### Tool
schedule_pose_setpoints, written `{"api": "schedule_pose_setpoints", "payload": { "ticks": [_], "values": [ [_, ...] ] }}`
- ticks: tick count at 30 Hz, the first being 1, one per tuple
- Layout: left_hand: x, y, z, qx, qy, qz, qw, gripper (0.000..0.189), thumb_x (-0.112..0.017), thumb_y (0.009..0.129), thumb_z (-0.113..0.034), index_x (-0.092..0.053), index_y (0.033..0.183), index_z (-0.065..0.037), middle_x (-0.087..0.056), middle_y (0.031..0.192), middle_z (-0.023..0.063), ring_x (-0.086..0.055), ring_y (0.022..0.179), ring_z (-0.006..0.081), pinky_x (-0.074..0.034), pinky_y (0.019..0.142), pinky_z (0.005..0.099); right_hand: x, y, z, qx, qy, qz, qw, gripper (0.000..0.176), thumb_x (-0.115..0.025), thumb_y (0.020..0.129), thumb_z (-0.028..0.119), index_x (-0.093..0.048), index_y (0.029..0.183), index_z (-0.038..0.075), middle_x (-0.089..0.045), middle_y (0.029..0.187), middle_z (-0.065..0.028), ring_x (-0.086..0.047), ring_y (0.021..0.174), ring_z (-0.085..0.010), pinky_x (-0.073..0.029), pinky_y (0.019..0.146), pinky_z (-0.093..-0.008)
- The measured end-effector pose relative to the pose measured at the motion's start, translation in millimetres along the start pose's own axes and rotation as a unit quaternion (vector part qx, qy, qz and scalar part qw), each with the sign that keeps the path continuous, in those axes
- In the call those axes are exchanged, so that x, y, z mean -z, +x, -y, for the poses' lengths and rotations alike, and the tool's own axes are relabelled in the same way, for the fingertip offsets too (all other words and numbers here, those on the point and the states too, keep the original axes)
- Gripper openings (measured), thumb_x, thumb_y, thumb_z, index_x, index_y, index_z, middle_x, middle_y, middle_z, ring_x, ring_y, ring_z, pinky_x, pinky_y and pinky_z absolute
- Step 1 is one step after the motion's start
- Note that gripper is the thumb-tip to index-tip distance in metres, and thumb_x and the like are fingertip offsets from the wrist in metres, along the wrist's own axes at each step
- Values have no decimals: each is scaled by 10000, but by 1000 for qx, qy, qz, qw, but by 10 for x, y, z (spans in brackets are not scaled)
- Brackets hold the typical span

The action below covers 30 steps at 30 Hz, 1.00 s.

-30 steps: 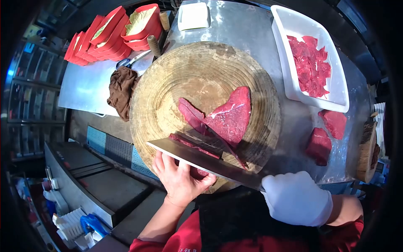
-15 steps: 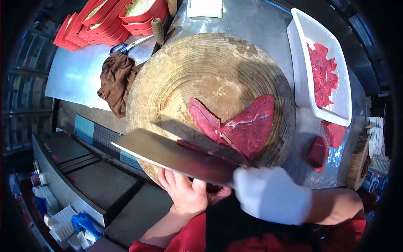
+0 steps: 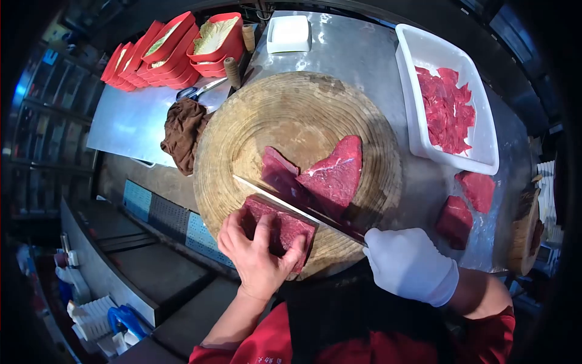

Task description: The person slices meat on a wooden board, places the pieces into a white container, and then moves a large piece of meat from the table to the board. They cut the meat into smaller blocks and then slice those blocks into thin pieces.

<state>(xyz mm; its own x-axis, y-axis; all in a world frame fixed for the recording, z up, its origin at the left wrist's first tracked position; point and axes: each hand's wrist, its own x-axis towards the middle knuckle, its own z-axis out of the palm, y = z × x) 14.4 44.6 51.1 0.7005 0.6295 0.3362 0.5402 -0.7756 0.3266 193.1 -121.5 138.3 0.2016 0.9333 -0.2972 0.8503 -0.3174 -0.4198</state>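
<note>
Meat slab [image 3: 286,227] lies under the flat, spread left hand [image 3: 257,258]; gloved right hand [image 3: 409,267] grips the cleaver [image 3: 291,205].

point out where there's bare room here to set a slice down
Bare: the far half of the chopping block, beyond the meat; the steel counter between the small white dish and the white tub; the steel sheet between the red trays and the brown cloth. Crowded: the block's near edge, under the left hand, cleaver and right hand.

The white-gloved right hand [image 3: 411,265] hides the handle of the steel cleaver [image 3: 291,205]; the bare left hand [image 3: 257,258] covers part of the flat red meat slab [image 3: 292,229].
</note>
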Motion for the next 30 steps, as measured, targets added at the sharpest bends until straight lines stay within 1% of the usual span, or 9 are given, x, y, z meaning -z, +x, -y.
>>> {"api": "schedule_pose_setpoints", "payload": {
  "ticks": [6,12,15,22,24,25,28,29,30],
  "values": [
    [-57,-69,120,-29,-3,15,999,592,-796,674,-507,-661,1099,-119,-472,1266,250,-427,1168,444,-341,936,521,94,-206,127,63,-57,-33,996,97,-606,787,132,-530,775,74,-544,577,-50,-625,510,-220,-484,440,-362],
    [-82,-76,147,-30,-7,26,999,542,-751,718,-527,-671,1079,-132,-513,1244,187,-448,1134,439,-344,917,537,183,-195,155,54,-155,55,985,176,-636,814,207,-523,723,106,-513,565,-8,-611,504,-147,-438,389,-297],
    [-76,-62,165,-27,-14,35,999,573,-752,700,-540,-673,1094,-132,-525,1228,193,-458,1126,456,-346,925,545,171,-125,219,20,-153,94,984,129,-620,789,191,-568,787,73,-554,586,-51,-609,514,-225,-448,430,-390],
    [-129,-54,256,-24,-47,51,997,600,-746,721,-537,-666,1142,-118,-534,1254,215,-504,1101,474,-388,889,562,419,155,143,-17,-25,210,977,158,-634,786,189,-570,803,46,-559,586,-73,-615,515,-256,-458,433,-386],
    [-326,-146,265,-19,-17,-88,996,490,-695,812,-423,-652,1170,-91,-548,1249,223,-538,1075,461,-412,860,533,405,214,137,29,-50,189,980,165,-631,804,186,-575,818,31,-601,620,-103,-645,550,-276,-488,460,-408],
    [-133,-87,190,71,-82,5,994,397,-632,860,-321,-643,1200,-117,-547,1252,238,-558,1069,447,-426,843,512,370,281,133,25,-51,201,978,165,-631,804,186,-575,818,31,-601,620,-103,-645,550,-276,-488,460,-408],
    [-117,-20,256,2,-54,2,999,534,-664,854,-372,-595,1223,8,-563,1199,199,-522,1086,391,-378,940,476,22,694,249,66,30,71,995,127,-591,837,154,-535,770,62,-538,600,-47,-609,484,-201,-471,403,-344],
    [-158,-99,214,87,-68,-14,994,551,-675,836,-374,-590,1220,13,-566,1170,196,-522,1065,390,-377,937,480,54,834,427,72,12,53,996,104,-593,817,145,-556,777,56,-558,626,-61,-622,505,-211,-477,414,-352],
    [-71,-23,153,56,-27,35,997,469,-683,793,-432,-649,1195,-193,-525,1202,243,-533,988,415,-400,791,475,-15,940,450,126,51,-21,991,110,-594,828,146,-574,776,51,-574,631,-81,-631,511,-220,-490,437,-362]
  ]
}}
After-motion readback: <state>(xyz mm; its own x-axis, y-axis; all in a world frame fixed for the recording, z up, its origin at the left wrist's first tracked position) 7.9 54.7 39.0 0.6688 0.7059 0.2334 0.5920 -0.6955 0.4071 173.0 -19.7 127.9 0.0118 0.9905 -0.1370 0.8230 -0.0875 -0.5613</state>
